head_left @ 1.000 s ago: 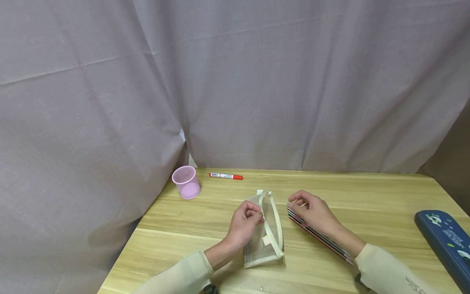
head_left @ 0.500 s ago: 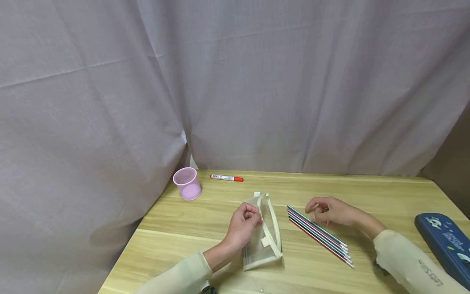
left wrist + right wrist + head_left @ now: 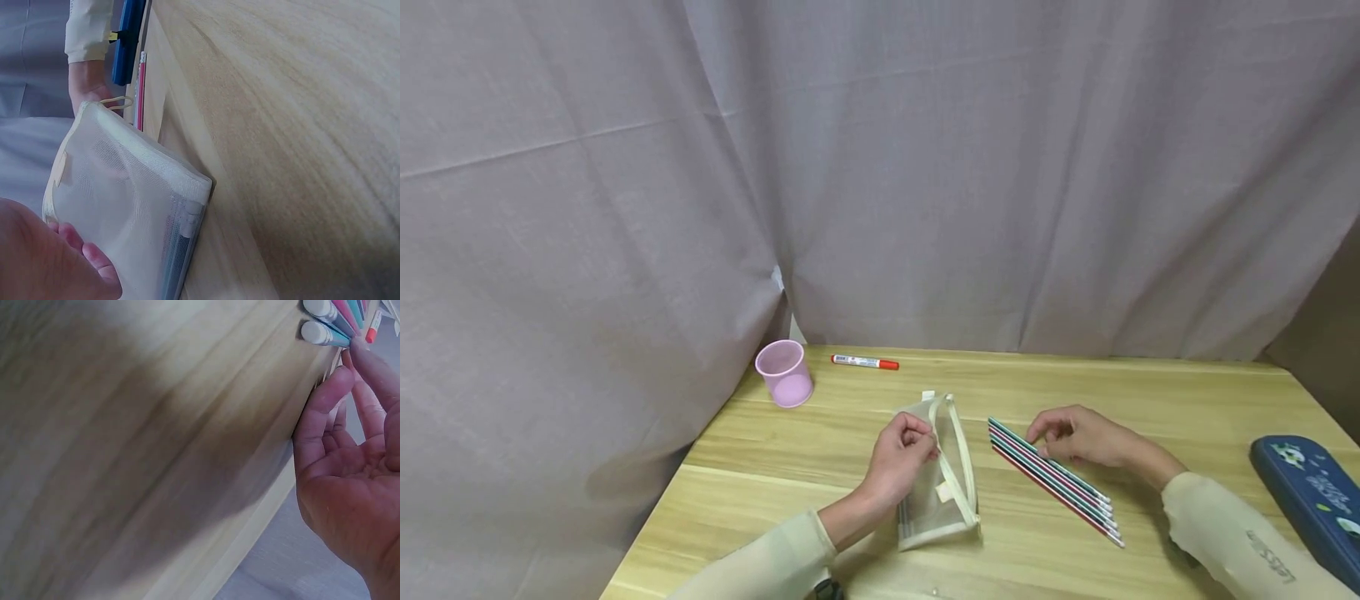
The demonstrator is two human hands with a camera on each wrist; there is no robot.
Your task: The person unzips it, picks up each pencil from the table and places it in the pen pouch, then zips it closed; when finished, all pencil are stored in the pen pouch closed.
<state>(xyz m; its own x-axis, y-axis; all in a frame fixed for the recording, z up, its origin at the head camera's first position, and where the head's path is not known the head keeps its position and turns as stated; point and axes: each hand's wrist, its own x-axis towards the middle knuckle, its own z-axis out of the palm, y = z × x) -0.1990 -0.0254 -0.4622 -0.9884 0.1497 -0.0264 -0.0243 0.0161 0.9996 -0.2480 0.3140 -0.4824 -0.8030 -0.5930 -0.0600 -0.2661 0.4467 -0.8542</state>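
Observation:
My left hand pinches one edge of the opening of a cream mesh zip pouch, and the zip gapes. Through the mesh in the left wrist view, a few pencils show along the pouch's lower side. Right of the pouch, several striped pencils in green, red and black lie side by side on the table, white ends toward me. My right hand is at the far right pencil of that row, fingers loosely bent. In the right wrist view its thumb seems to touch this pencil; no grip is visible.
A pink pen cup stands at the back left of the wooden table. Beside it lies a red-capped marker. At the right edge is a dark blue pencil case. Grey curtains hang behind the table.
My right hand has let go of the row of pencils and moved right, then edged back close to the outermost one. The pencils now lie slightly fanned. My left hand stays on the pouch.

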